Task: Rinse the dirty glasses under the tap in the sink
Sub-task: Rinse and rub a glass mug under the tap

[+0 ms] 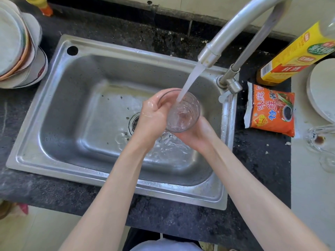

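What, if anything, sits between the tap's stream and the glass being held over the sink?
Nothing visible. The water stream falls from the tap straight into the glass, which the left hand and right hand hold over the sink.

Both hands are holding a clear glass (183, 113) over the steel sink (59, 109). Left hand (154, 120) is gripping the glass from its 9 o'clock side, right hand (197, 134) is cupping it from 5 o'clock. Tap (235, 24) is arching in from 1 o'clock, water stream (190, 80) is running into the glass. Stacked plates (16, 48) are sitting at 10 o'clock, orange packet (270, 109) and yellow bottle (293, 55) at 3 o'clock of the sink.
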`<state>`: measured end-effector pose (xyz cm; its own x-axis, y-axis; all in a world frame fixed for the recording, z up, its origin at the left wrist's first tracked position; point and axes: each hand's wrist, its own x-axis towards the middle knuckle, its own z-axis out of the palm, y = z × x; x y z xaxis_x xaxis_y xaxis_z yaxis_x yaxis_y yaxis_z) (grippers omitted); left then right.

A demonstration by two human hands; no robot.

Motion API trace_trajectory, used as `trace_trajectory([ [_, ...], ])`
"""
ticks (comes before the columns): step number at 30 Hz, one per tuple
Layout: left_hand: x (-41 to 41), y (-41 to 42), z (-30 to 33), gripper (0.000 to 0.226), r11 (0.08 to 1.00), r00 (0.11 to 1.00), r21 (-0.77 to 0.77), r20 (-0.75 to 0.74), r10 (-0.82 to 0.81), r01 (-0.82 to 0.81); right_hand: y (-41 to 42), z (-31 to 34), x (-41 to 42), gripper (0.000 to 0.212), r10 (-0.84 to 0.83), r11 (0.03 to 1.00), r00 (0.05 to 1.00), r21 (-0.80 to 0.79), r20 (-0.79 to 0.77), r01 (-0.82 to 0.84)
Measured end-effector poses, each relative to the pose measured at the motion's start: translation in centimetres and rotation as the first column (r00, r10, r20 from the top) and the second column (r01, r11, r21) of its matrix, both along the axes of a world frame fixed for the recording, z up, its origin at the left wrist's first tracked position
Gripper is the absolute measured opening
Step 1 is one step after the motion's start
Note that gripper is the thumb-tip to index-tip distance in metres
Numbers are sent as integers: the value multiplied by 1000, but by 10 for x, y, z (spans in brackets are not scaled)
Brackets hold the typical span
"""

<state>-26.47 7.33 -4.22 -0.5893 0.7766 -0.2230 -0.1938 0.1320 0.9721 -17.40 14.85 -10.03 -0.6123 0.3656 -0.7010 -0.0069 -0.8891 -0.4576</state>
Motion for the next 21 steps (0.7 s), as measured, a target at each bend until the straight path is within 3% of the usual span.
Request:
trace_trajectory([
  [3,-5,-1,-3,49,998,998,-11,40,58,-57,2,1,6,53,-31,994,999,-106,-34,28],
  [7,-7,-2,-7,44,996,995,-16,45,89,-89,-1,6,5,44,-19,997,999,-69,33,22],
  [13,-7,-2,-14,43,987,974,-69,-182,132,-146,-3,16,5,18,95,995,993,-26,76,-93],
  [16,-5,-5,-16,47,986,972,-93,-203,120,-141,-6,20,4,16,163,986,983,31,85,-166],
  [18,-4,-6,-17,47,988,976,-111,-199,87,-111,-8,21,5,24,192,980,978,43,79,-196],
  [21,-3,-5,-18,48,985,984,-130,-151,98,-118,-8,19,13,62,272,960,962,66,30,-274],
])
